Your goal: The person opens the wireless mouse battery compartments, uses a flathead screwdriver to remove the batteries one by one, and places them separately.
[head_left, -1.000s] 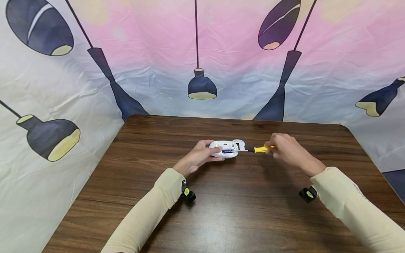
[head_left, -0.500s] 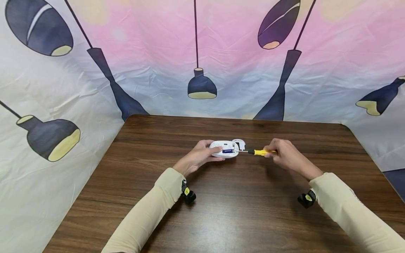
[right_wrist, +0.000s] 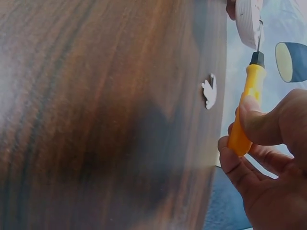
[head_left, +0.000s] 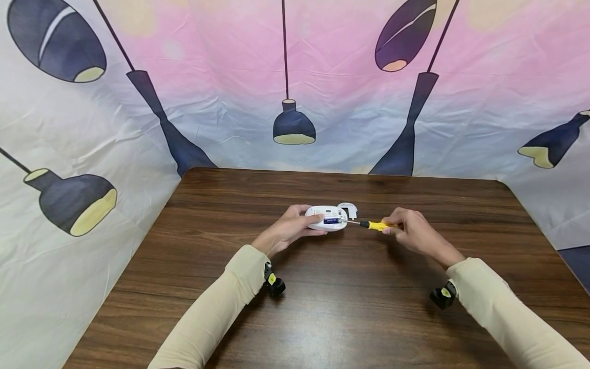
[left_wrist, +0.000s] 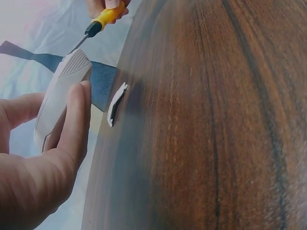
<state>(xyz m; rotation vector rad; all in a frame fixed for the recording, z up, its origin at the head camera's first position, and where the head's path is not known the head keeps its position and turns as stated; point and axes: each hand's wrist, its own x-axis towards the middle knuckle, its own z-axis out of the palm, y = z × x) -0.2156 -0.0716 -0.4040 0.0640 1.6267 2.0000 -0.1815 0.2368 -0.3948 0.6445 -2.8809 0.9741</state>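
A: What do we find nearest, on the near side of both grips?
B: Pale sleeves [head_left: 198,318], with small black cameras [head_left: 276,287] at the wrists, over a brown table [head_left: 341,307].
A: And the right hand [head_left: 417,233]?
B: We see its thumb and fingers closed round a yellow screwdriver [head_left: 376,226], whose shaft points leftward from that grip.
A: Where do we see the mouse [left_wrist: 55,100]?
B: In the left hand [head_left: 288,228], gripped with the thumb on its upturned underside. A blue battery [head_left: 331,221] sits in its slot, just right of that thumb. The screwdriver's tip is at the slot's right end; we can't tell whether it touches the battery.
A: Beyond the grips?
B: A loose white cover [right_wrist: 209,93] lies on the table just past the mouse; farther off, we see a lamp-printed cloth [head_left: 221,51].
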